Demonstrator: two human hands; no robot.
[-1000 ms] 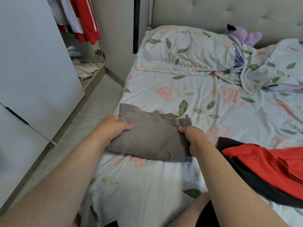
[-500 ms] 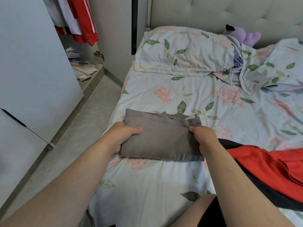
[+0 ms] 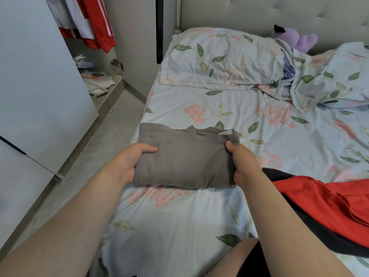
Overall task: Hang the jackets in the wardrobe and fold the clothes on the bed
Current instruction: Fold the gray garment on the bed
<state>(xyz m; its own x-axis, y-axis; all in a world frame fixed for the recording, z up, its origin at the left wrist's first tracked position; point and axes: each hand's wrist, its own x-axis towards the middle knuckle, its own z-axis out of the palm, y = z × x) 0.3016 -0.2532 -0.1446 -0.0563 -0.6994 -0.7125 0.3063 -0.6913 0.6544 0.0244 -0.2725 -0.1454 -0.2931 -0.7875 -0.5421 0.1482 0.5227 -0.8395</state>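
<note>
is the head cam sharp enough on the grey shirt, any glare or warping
Head view: the grey shirt, gripped by the left hand and the right hand, is sharp under soft, even light, with no glare; head view, edges: wide-angle bending makes the wardrobe door lean.

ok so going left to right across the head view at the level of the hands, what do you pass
wardrobe door → floor → left hand → grey top → right hand → red cloth
</note>
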